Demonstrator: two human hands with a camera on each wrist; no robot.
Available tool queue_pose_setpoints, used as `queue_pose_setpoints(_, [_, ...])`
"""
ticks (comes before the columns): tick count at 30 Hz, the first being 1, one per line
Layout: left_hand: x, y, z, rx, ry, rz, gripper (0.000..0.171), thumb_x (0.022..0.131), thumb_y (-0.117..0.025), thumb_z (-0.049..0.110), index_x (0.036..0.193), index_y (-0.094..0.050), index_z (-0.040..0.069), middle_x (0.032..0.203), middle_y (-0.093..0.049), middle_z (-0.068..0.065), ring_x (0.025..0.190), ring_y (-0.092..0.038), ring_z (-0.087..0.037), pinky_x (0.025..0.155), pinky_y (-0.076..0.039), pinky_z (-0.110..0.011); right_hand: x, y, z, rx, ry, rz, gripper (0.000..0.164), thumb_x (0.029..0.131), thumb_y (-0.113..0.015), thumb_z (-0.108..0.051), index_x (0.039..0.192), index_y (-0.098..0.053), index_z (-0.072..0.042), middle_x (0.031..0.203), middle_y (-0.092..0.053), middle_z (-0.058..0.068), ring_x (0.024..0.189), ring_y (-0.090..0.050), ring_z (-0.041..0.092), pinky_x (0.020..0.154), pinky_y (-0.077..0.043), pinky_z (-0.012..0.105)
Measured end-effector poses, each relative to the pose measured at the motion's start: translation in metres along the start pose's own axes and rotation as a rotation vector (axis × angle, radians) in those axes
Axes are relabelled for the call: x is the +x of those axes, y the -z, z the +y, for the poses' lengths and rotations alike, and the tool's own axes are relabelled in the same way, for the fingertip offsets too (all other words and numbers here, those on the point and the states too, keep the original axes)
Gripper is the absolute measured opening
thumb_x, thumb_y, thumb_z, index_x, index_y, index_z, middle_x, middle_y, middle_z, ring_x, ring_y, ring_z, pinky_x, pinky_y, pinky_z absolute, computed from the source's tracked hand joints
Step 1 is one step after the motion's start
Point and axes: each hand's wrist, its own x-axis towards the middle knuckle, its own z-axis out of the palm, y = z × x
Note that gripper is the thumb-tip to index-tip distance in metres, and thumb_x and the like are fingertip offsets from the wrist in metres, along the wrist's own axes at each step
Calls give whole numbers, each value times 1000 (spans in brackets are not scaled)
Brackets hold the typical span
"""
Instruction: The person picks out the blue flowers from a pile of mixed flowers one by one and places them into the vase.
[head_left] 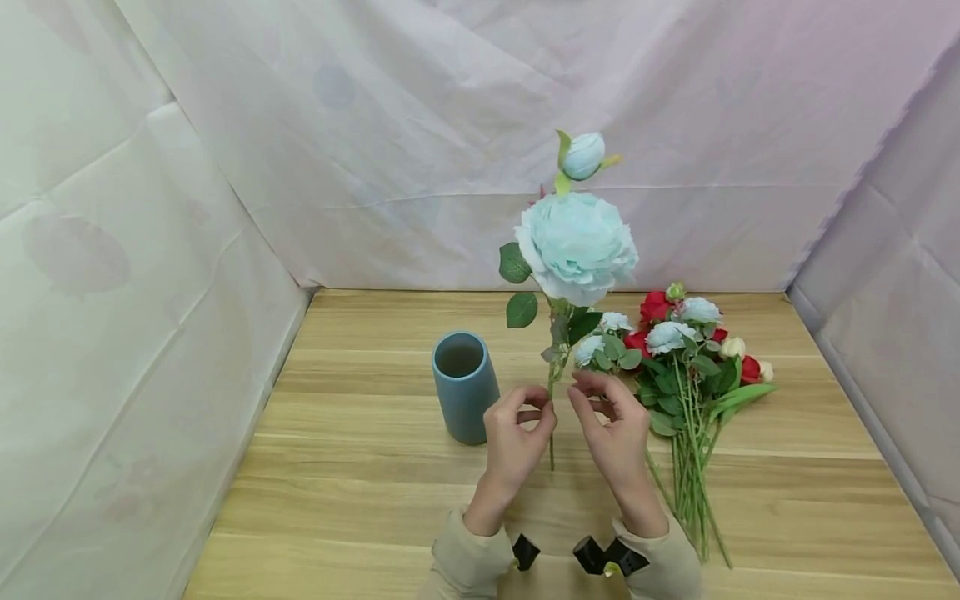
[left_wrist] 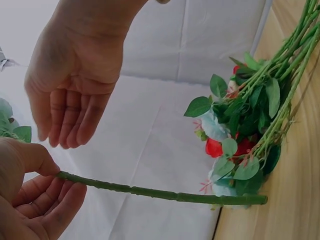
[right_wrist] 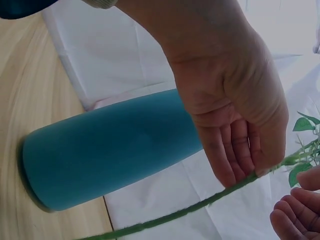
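An artificial flower with a large pale blue bloom [head_left: 576,246], a bud above it and green leaves stands upright in the head view. My left hand [head_left: 517,429] pinches its green stem [left_wrist: 150,192] between thumb and fingertips, and the lower end sticks out below. Just right of the stem is my right hand [head_left: 618,433], its fingers loosely bent with nothing between them. Beside the left hand, a blue vase [head_left: 468,404] stands upright on the table, and its mouth shows no flowers.
On the right of the wooden table [head_left: 352,500] lies a bunch of artificial flowers [head_left: 671,337], red, pale blue and cream, stems toward me. Pale cloth [head_left: 420,108] hangs behind the table and along both sides.
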Motion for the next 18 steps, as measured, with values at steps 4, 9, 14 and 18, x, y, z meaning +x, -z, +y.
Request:
queue_pose_setpoints(4, [0,2,-14,16,-32,32,14,73,-63,-17,82,-63,-7,77,-62,-19,70,-64,-29,58,-56,-30,-1,0,1,-12,15,6,16,77,-62,19,93,-63,14,85,-63,23,77,-60,7,66,-50,13])
queue_pose_setpoints(9, [4,10,-13,21,-76,53,15,75,-63,-13,84,-64,-2,79,-62,-12,71,-63,-21,60,-55,-23,-2,1,4,-41,6,8,15,77,-63,18,92,-64,14,83,-63,22,77,-59,6,65,-49,12])
queue_pose_setpoints(14, [12,20,-7,33,-114,76,16,75,-63,-12,85,-65,0,79,-63,-11,69,-63,-20,59,-55,-24,-3,2,6,-61,-11,20,15,77,-63,18,91,-65,13,82,-64,21,76,-59,5,64,-49,11])
queue_pose_setpoints(18, [18,26,-2,49,-157,94,18,74,-62,-14,85,-65,1,78,-63,-11,67,-63,-20,58,-55,-24,-5,4,8,-70,-27,30,15,77,-64,17,91,-65,12,82,-63,21,76,-58,4,63,-48,11])
